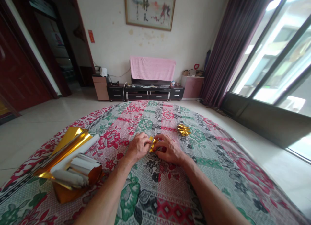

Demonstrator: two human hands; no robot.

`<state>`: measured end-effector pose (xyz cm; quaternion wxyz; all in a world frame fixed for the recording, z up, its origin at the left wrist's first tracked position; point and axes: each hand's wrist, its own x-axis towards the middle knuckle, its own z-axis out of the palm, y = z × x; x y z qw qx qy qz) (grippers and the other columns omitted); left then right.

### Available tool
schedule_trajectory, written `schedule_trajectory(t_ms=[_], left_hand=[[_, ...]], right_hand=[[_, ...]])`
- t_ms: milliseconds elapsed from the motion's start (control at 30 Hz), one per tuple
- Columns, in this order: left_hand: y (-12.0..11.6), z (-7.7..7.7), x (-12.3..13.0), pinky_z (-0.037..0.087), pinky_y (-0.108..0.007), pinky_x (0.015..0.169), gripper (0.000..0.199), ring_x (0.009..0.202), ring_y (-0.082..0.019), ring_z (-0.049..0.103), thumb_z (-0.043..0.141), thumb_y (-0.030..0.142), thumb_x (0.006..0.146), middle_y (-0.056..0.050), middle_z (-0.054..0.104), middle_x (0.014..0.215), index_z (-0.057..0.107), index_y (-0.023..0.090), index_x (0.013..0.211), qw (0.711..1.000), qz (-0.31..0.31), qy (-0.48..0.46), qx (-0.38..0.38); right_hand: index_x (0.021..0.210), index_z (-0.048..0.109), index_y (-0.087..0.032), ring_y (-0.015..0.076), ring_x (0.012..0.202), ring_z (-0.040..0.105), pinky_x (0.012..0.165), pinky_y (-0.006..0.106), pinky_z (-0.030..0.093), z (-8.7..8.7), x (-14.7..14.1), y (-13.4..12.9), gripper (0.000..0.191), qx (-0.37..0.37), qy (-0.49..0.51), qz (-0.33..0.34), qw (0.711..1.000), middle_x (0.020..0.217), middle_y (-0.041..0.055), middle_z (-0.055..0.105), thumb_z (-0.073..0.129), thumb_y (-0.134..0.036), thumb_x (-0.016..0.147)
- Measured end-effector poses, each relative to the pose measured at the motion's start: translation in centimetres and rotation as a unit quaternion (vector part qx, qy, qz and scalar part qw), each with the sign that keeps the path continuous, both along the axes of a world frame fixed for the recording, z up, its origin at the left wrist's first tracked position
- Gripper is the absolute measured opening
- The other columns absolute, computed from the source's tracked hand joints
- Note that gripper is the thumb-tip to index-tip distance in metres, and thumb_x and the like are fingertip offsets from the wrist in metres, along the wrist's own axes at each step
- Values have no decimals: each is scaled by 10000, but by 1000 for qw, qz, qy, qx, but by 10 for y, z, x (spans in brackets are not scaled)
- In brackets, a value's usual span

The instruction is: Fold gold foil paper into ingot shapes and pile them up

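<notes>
Near the middle of the flowered cloth [145,124], a small piece of gold foil paper [152,144] is held between my two hands. My left hand [139,146] pinches its left side, fingers closed. My right hand [167,149] has its curled fingers on the right side of the same piece. Part of the foil is hidden behind the fingers. Beyond my right hand lies a small stack of folded gold pieces [184,130]. To the left, gold foil sheets [75,144], partly rolled, lie beside several white-backed rolls [79,170].
The round surface under the cloth fills the foreground. Past its far edge stand a low black cabinet [148,95] and a screen covered by a pink cloth [153,68]. A purple curtain [225,47] and glass doors are on the right; a red door [19,63] is at left.
</notes>
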<state>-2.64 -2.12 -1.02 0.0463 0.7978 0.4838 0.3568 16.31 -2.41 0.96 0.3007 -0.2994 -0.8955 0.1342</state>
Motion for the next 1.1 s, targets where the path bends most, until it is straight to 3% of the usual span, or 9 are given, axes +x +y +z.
schedule_trajectory(t_ms=[233, 500, 800, 1100], left_hand=[[0, 1, -1, 399, -287, 718, 193, 759, -151, 513, 520, 152, 758, -26, 615, 733, 699, 224, 776, 999, -41, 26, -22], [-1, 3, -3, 408, -281, 736, 168, 783, -155, 529, 523, 145, 740, -22, 616, 752, 676, 211, 756, 998, -43, 17, -33], [-5, 10, -1, 412, -284, 754, 216, 776, -156, 531, 510, 108, 689, -23, 623, 743, 698, 213, 698, 997, -44, 24, -51], [-6, 10, -1, 425, -278, 751, 122, 803, -166, 537, 622, 289, 678, -27, 620, 776, 698, 214, 737, 997, -32, 22, -67]], right_hand=[[798, 684, -234, 149, 875, 542, 819, 313, 424, -3, -1, 2, 142, -13, 19, -9, 1000, 967, 30, 578, 584, -158, 733], [786, 679, -217, 147, 860, 552, 812, 299, 413, -4, -6, 3, 150, -7, 22, -24, 999, 929, 37, 611, 531, -196, 799], [736, 602, -176, 155, 841, 541, 802, 308, 402, -3, -12, -1, 45, 18, 17, -49, 998, 884, 56, 608, 568, -170, 766], [754, 602, -175, 157, 848, 540, 797, 299, 413, -7, -14, 1, 79, 14, 35, -58, 998, 881, 49, 590, 578, -117, 705]])
